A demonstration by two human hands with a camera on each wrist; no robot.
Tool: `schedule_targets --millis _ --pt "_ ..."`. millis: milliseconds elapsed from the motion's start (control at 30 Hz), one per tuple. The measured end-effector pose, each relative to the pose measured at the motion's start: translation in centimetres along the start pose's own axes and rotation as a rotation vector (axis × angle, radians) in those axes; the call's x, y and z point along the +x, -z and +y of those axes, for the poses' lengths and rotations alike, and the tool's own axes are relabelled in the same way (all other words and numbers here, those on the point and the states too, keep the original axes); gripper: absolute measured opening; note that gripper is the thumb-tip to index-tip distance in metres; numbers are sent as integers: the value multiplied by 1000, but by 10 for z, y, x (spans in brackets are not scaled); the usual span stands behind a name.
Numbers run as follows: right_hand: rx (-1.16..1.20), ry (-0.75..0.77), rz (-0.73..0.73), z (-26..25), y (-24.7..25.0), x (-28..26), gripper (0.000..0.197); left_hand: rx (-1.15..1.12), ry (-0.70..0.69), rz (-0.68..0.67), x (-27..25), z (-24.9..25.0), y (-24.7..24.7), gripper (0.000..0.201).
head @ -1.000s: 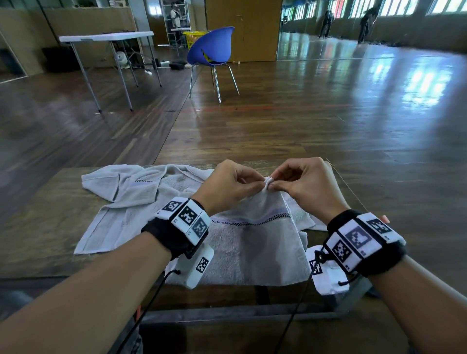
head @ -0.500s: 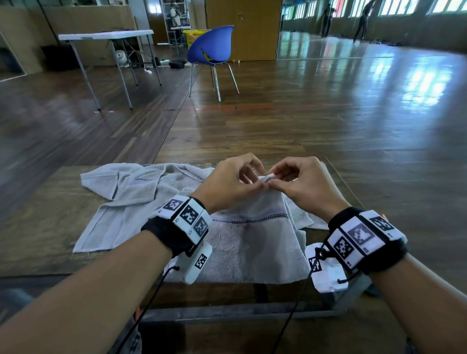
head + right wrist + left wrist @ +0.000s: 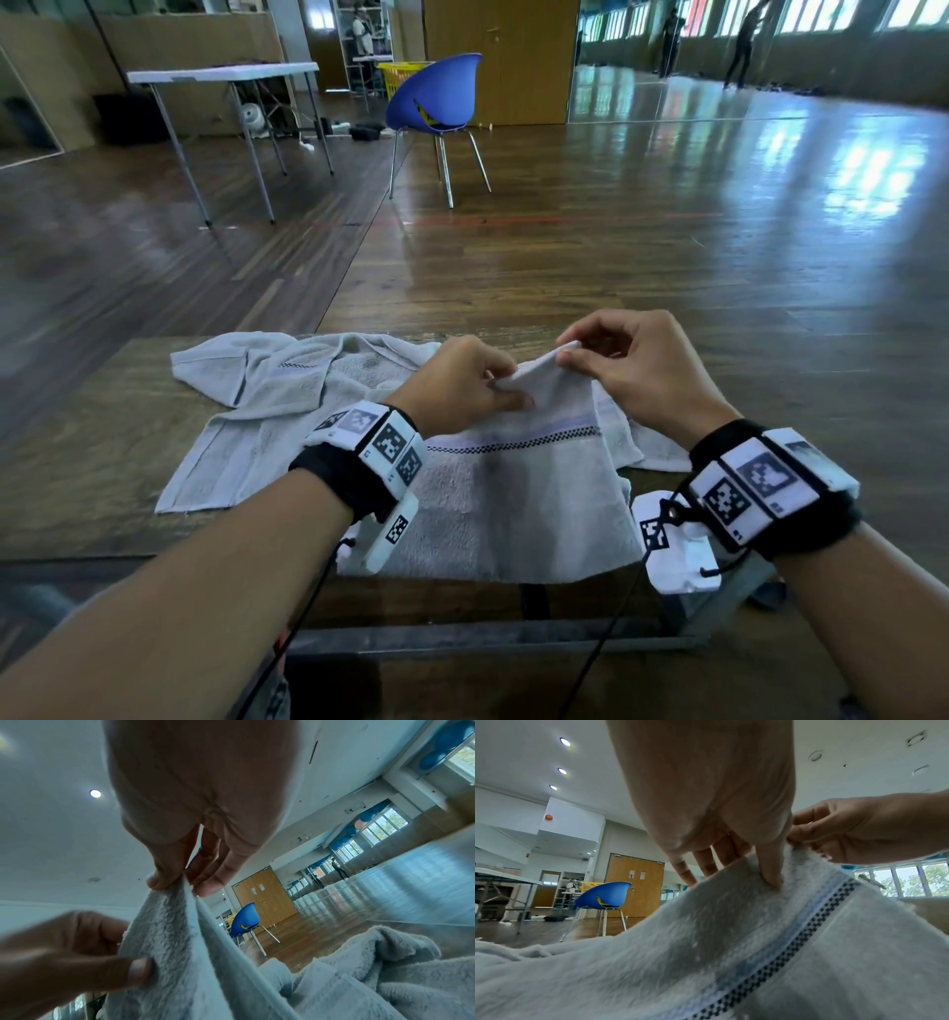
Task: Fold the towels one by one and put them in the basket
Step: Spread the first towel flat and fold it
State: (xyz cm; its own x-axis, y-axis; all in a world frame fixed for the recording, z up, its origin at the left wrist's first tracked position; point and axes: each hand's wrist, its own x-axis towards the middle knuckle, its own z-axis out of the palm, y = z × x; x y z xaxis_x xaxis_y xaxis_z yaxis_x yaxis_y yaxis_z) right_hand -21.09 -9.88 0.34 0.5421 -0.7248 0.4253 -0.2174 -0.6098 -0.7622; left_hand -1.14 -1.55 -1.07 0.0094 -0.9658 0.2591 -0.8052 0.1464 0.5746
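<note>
A pale grey towel [image 3: 513, 493] with a dark checked stripe lies on the wooden table [image 3: 92, 462], its near edge hanging over the front. My right hand [image 3: 567, 354] pinches its far corner between thumb and fingertips and holds it lifted. My left hand [image 3: 506, 385] pinches the same edge a little lower and to the left, thumb on top and fingers behind, as the left wrist view shows at the towel [image 3: 731, 943]. In the right wrist view the towel [image 3: 180, 953] hangs from the right fingertips [image 3: 164, 880]. A second grey towel [image 3: 267, 390] lies crumpled beneath, spreading left.
A blue chair [image 3: 436, 108] stands on the wooden floor beyond the table, with a yellow basket [image 3: 403, 74] behind it and a white folding table [image 3: 226, 77] at the far left. The table's right edge runs just past my right wrist. People stand far off at the back right.
My hands, together at the towel's corner before, have drawn apart. The right hand has lifted the corner higher and rightward; the left has slid down along the edge.
</note>
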Motion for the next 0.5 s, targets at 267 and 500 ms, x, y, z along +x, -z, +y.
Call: schedule_targets --millis 267,500 --pt "-9 -12 -24 -1 4 -1 8 -45 -173 235 -6 12 1 28" --pt "-18 42 -10 -3 -7 -5 6 -20 -159 304 -5 18 -10 20"
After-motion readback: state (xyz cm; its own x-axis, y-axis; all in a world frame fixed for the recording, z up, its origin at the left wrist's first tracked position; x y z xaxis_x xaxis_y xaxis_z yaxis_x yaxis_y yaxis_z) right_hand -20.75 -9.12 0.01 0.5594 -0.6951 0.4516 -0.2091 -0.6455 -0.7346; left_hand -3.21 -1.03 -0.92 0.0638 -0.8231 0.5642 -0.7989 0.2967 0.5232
